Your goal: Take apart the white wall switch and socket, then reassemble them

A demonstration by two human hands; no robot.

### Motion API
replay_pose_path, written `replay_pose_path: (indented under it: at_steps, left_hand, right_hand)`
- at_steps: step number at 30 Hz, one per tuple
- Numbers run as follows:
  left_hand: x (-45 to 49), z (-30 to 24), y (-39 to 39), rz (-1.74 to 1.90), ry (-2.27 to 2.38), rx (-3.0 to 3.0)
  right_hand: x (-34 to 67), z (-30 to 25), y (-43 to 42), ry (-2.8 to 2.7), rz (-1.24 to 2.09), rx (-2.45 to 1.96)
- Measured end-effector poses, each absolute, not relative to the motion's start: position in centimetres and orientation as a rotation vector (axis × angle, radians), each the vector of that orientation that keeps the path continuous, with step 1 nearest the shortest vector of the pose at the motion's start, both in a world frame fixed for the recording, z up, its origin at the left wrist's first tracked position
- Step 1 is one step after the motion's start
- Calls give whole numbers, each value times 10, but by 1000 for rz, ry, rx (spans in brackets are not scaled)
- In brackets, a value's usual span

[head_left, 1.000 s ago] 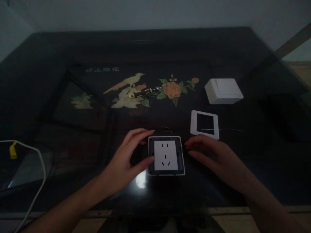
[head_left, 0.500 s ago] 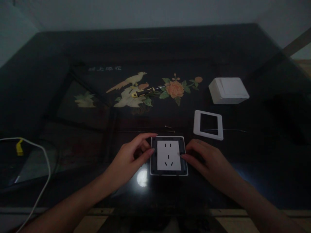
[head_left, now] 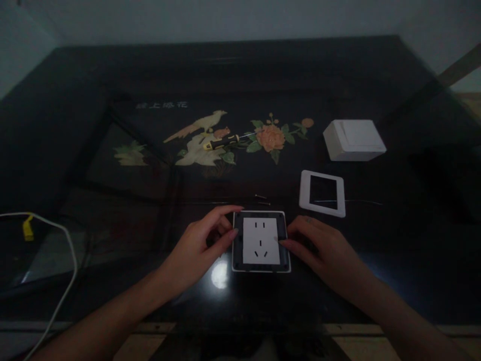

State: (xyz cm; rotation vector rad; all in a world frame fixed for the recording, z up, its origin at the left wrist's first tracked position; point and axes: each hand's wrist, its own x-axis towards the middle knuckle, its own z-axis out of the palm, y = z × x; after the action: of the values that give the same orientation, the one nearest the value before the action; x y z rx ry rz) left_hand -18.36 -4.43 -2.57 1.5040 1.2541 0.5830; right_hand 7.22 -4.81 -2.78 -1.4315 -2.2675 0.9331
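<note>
A wall socket [head_left: 261, 250] with a white face, dark surround and white outer edge lies near the table's front. My left hand [head_left: 208, 238] grips its left side, thumb on the side edge and forefinger at the top left corner. On the opposite side my right hand [head_left: 317, 243] holds the right edge, thumb tip on the dark surround and its other fingers curled beside it. Two screws [head_left: 262, 203] lie just beyond the socket. A white cover frame [head_left: 304, 193] rests flat beyond my right hand, with a thin wire-like line crossing its opening.
At the back right stands a white switch box [head_left: 356, 138]. A yellow and black screwdriver [head_left: 221, 143] lies on the dark glossy table [head_left: 225, 75], over an inlaid bird and flower picture. To the left runs a white cable [head_left: 73, 250] with a yellow tag [head_left: 28, 228].
</note>
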Motion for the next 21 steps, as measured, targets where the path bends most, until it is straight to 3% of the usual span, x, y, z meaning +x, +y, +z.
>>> replay_pose_path:
  at_steps: [11, 21]
  left_hand:
    - [-192, -24, -44, 695, 1269, 1917]
    - [-197, -26, -45, 388, 979, 2100]
  right_hand:
    - [89, -17, -47, -2163, 1003, -1388]
    - [81, -24, -56, -2290, 1027, -1290]
